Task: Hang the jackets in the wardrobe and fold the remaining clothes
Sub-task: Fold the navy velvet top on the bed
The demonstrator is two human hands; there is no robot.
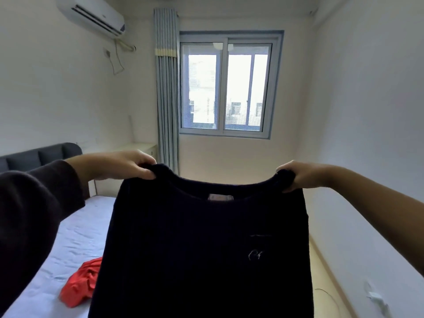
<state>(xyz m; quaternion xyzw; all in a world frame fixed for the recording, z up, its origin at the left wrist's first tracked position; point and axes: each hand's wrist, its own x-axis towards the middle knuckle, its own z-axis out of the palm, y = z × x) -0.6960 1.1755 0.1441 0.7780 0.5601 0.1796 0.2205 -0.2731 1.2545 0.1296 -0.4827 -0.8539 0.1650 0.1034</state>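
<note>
I hold a dark navy sweater up in front of me, spread by its shoulders and hanging straight down. My left hand grips its left shoulder and my right hand grips its right shoulder. A small label shows inside the neck and pale embroidery sits on the chest at the right. A red garment lies crumpled on the bed, partly hidden behind the sweater. No wardrobe is in view.
The bed with a pale blue sheet and dark headboard fills the lower left. A window and grey curtain are straight ahead, an air conditioner is high on the left wall. A strip of floor runs along the right wall.
</note>
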